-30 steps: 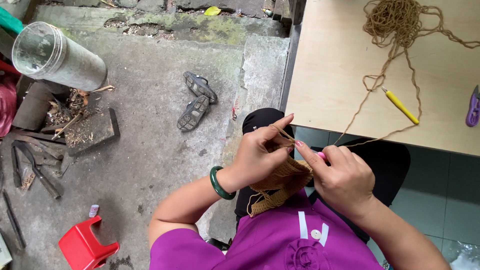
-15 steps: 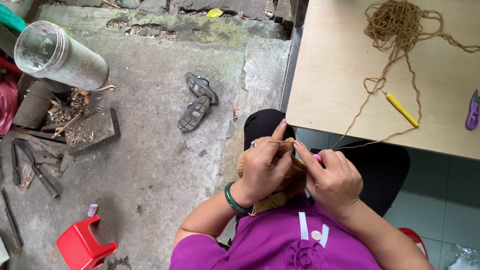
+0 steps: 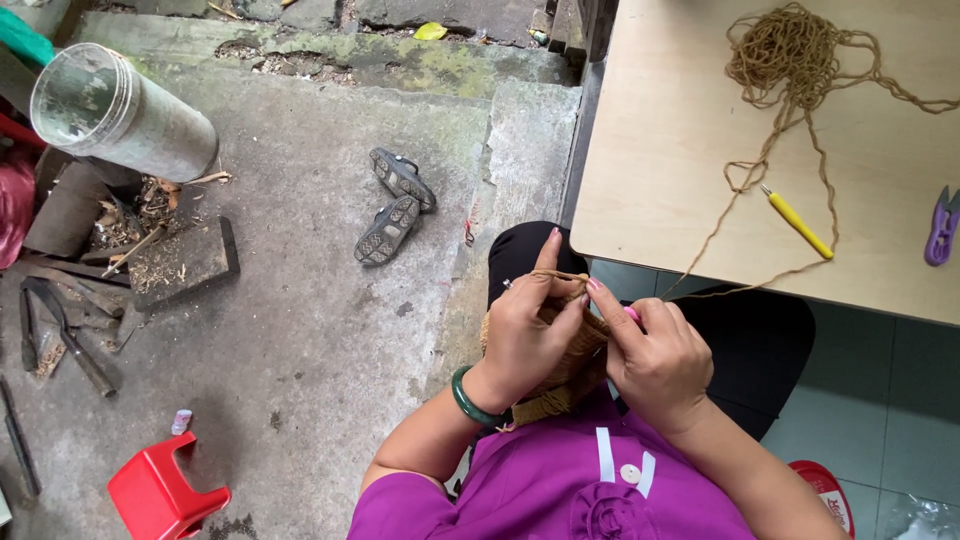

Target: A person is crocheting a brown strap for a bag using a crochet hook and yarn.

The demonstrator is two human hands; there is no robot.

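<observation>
My left hand (image 3: 528, 338) grips a brown crocheted piece (image 3: 560, 385) held over my lap, with the forefinger raised and a strand of brown yarn running across it. My right hand (image 3: 655, 350) pinches a crochet hook with a pink handle (image 3: 631, 313) whose metal tip (image 3: 509, 284) pokes out to the left past my left fingers. The yarn leads up from my hands to a loose tangle of brown yarn (image 3: 790, 65) on the pale wooden table (image 3: 660, 150). A green bangle (image 3: 468, 398) circles my left wrist.
A yellow crochet hook (image 3: 797, 222) and purple thread snips (image 3: 940, 226) lie on the table. On the concrete floor are a pair of dark sandals (image 3: 395, 205), a clear plastic jar (image 3: 115, 112), scrap wood and tools (image 3: 70, 320), and a red plastic stool (image 3: 165, 490).
Both hands have shifted slightly to the right and lower over my lap, still working the yarn. My left forefinger now points up.
</observation>
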